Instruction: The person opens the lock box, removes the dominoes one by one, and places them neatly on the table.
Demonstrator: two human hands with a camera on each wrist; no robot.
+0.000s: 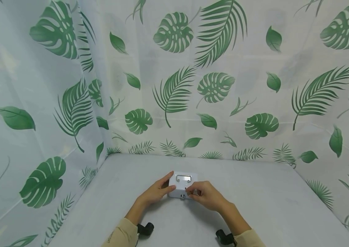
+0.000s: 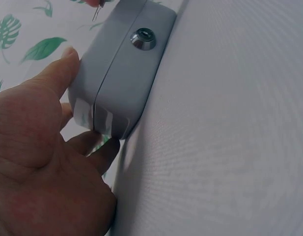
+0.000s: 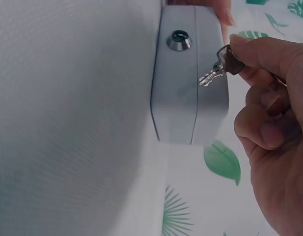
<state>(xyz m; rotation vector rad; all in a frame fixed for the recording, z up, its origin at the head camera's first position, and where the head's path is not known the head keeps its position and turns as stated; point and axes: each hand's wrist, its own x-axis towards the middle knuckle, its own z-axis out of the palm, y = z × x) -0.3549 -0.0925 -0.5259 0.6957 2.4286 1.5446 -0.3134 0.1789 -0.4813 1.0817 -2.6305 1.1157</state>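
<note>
A small white lock box (image 1: 182,187) with a metal handle (image 1: 183,178) on its lid sits on the grey table. My left hand (image 1: 169,186) holds its left end, thumb on one face and fingers on the other. In the left wrist view the box (image 2: 123,64) shows its round keyhole (image 2: 143,38) beside my left hand (image 2: 85,101). My right hand (image 1: 190,192) pinches a small silver key (image 3: 213,73) between thumb and forefinger. In the right wrist view my right hand (image 3: 238,55) keeps the key's tip just short of the keyhole (image 3: 179,40) in the front face of the box (image 3: 183,103).
The grey cloth table (image 1: 254,206) is walled on the left, back and right by a white curtain with green leaf prints (image 1: 174,85). Black wrist camera mounts (image 1: 145,228) sit by my sleeves at the near edge.
</note>
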